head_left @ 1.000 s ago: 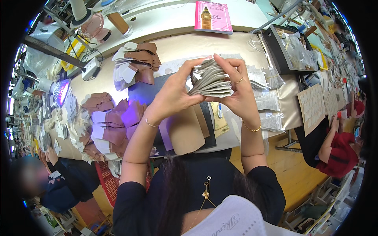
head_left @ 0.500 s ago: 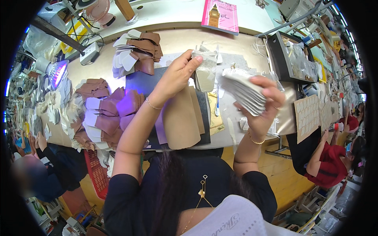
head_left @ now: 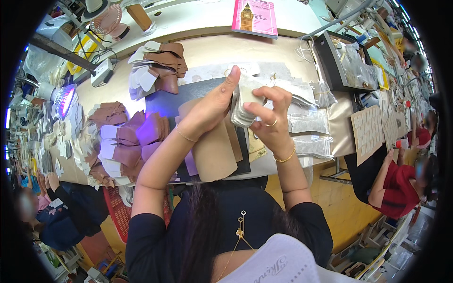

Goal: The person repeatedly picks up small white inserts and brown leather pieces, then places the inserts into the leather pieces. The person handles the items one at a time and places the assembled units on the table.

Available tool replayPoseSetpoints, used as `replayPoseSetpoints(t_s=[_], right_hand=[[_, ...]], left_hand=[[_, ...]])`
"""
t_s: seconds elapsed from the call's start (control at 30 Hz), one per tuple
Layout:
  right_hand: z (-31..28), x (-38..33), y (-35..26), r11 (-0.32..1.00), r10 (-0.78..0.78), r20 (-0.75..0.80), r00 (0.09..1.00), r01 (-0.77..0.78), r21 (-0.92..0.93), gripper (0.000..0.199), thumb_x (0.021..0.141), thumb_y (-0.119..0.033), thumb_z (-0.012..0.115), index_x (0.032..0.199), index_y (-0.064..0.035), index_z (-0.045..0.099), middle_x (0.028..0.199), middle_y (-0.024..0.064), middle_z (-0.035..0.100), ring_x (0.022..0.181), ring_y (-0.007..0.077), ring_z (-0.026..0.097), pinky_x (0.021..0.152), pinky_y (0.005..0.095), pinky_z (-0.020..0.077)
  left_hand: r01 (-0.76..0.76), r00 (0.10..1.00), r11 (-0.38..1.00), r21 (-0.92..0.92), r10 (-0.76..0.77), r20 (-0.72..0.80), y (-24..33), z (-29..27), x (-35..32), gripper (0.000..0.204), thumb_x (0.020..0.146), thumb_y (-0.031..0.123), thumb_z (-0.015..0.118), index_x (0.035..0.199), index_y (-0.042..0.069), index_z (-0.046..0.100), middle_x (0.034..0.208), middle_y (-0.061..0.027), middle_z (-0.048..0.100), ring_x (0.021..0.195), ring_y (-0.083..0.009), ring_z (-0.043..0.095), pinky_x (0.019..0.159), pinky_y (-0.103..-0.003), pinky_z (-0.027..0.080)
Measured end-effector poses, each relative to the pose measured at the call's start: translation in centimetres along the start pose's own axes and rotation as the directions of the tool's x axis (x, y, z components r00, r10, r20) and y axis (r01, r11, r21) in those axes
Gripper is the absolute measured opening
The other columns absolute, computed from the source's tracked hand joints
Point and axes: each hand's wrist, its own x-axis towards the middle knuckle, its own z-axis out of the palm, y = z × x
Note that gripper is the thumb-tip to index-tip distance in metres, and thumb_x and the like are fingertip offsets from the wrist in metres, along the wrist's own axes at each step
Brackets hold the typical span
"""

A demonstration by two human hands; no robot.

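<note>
A thick stack of small grey-white cut pieces (head_left: 242, 107) stands between my two hands above the middle of the table. My left hand (head_left: 212, 106) lies along its left side with the thumb raised; the other fingers are hidden behind the stack. From the right, my right hand (head_left: 271, 118) grips the stack with bent fingers. Below my left hand lies a curved tan sheet (head_left: 214, 153) over a dark board (head_left: 163, 101). Bundles of pale strips (head_left: 309, 123) lie in rows just right of my right hand.
Piles of brown and white pieces (head_left: 125, 144) cover the table's left side, with another pile (head_left: 158, 68) farther back. A lit lamp (head_left: 65, 101) shines there. A pink notebook (head_left: 255, 19) lies at the back, a black tray (head_left: 344, 63) at right. A person in red (head_left: 398, 188) sits at right.
My right hand has brought its stack leftward to my left hand, which held a few similar pieces. The pieces now form one stack between both hands. My left thumb has lifted.
</note>
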Motion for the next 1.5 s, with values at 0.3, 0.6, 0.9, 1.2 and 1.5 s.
replayPoseSetpoints(t_s=[0.3,0.6,0.9,1.2,1.5], right_hand=[[-1.2,-3.1,-0.6,0.963,0.047,-0.222,0.974,0.015,0.269,0.067,0.077,-0.057,0.072,0.122,-0.0141,0.047,0.123,0.0148,0.048,0.115,0.0322,0.046,0.097,0.0442,0.0412],[-5.3,-5.1,0.5,0.996,0.084,-0.475,0.876,-0.08,0.028,0.049,0.09,-0.039,0.064,0.119,-0.0054,0.043,0.121,0.0181,0.045,0.114,0.0313,0.049,0.099,0.0415,0.0409],[-4.8,-8.5,0.3,0.641,0.767,0.254,0.59,-0.725,-0.251,0.02,0.088,-0.015,0.064,0.097,0.0015,0.064,0.09,0.0154,0.066,0.078,0.0294,0.065,0.069,0.0352,0.052],[2.5,-10.3,2.7,0.559,0.829,0.291,0.477,-0.702,-0.441,0.022,0.078,-0.017,0.067,0.084,0.0023,0.061,0.076,0.019,0.067,0.072,0.0339,0.068,0.064,0.0411,0.0537],[2.9,-9.6,3.4,0.523,0.852,0.245,0.463,-0.722,-0.454,0.013,0.074,-0.013,0.064,0.074,0.0001,0.066,0.072,0.0206,0.067,0.07,0.034,0.068,0.062,0.0416,0.0537]], left_hand=[[-0.049,0.998,0.972,0.231,0.041,0.038,1.0,0.8,0.2,0.089,0.079,0.017,0.075,0.149,-0.001,0.023,0.138,-0.0134,0.045,0.13,-0.0213,0.043,0.109,-0.033,0.033],[-0.119,0.992,0.872,0.475,0.085,0.093,1.3,2.4,-0.3,0.098,0.074,0.014,0.082,0.15,0.0,0.02,0.133,-0.0162,0.049,0.122,-0.022,0.048,0.106,-0.031,0.033],[-0.04,0.998,0.996,-0.08,0.035,-0.06,0.4,-0.5,1.9,0.051,0.092,0.027,0.053,0.127,-0.01,0.05,0.119,-0.0241,0.061,0.105,-0.0344,0.062,0.099,-0.041,0.046],[-0.06,0.973,0.934,-0.353,-0.024,-0.229,0.2,-3.4,2.6,0.048,0.094,0.026,0.051,0.129,-0.008,0.05,0.127,-0.0244,0.056,0.118,-0.0377,0.053,0.105,-0.049,0.04],[-0.012,0.977,0.936,-0.353,-0.064,-0.201,0.1,-3.7,2.5,0.045,0.094,0.027,0.051,0.126,-0.005,0.054,0.126,-0.0227,0.057,0.119,-0.0373,0.052,0.106,-0.051,0.039]])
